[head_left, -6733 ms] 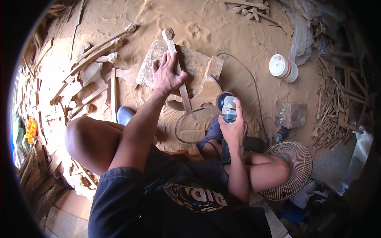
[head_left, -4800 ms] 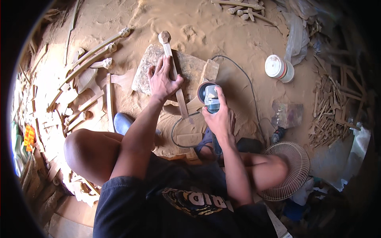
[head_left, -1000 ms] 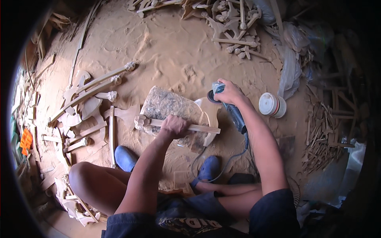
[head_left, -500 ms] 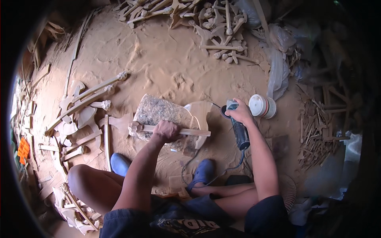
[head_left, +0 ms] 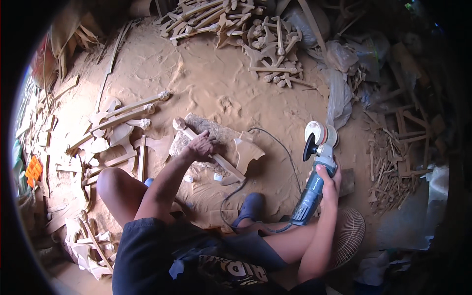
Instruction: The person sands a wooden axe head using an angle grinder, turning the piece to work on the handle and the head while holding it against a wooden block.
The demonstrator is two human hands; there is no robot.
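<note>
My left hand (head_left: 201, 146) is closed over a pale wooden bar (head_left: 228, 168) with a carved knob at its far left end. The bar lies slantwise across a rough log block (head_left: 196, 123) on the ground. A flat, curved wooden piece (head_left: 248, 153) is at the block's right end. My right hand (head_left: 332, 183) grips a blue-green angle grinder (head_left: 309, 196) around its body, over my right leg. Its black round disc (head_left: 310, 147) faces left, away from the bar. From the grinder's lower end runs a dark cord.
A white tub (head_left: 328, 133) stands just behind the grinder's head. Carved wooden parts lie in piles at the left (head_left: 108, 132) and far side (head_left: 275, 49). At the right are wood scraps (head_left: 388, 182) and a round wire fan guard (head_left: 350, 236). Sawdust covers the floor (head_left: 206, 78).
The grinder has risen toward me, its head now up and its disc facing left. The wooden bar has turned, its right end swinging nearer me. My left hand stays on it.
</note>
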